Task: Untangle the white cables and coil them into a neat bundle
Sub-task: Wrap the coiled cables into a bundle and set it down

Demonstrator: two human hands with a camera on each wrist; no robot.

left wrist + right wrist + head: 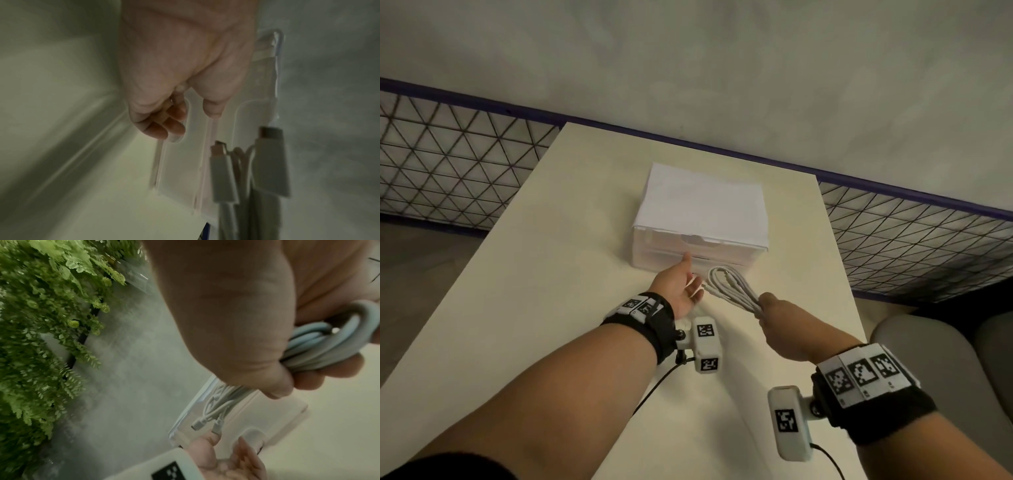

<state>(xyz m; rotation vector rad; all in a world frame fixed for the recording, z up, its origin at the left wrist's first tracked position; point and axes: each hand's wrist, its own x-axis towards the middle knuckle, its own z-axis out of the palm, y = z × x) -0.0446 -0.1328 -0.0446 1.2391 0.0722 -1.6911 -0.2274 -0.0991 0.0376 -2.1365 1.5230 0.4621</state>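
Observation:
The white cables are coiled into one long looped bundle. My right hand grips its near end in a fist, and the loops point at a translucent white drawer box. In the right wrist view the right hand has fingers and thumb wrapped round the bundle. My left hand lies palm up just left of the loops, at the drawer front, holding nothing. In the left wrist view the left hand has loosely bent fingers at the drawer's handle notch. Two cable plugs hang beside it.
The box stands mid-table on a cream tabletop, with a white paper sheet on its lid. Wire mesh panels flank the table's far end below a grey wall. A grey seat is at right. Green foliage fills the right wrist view's left.

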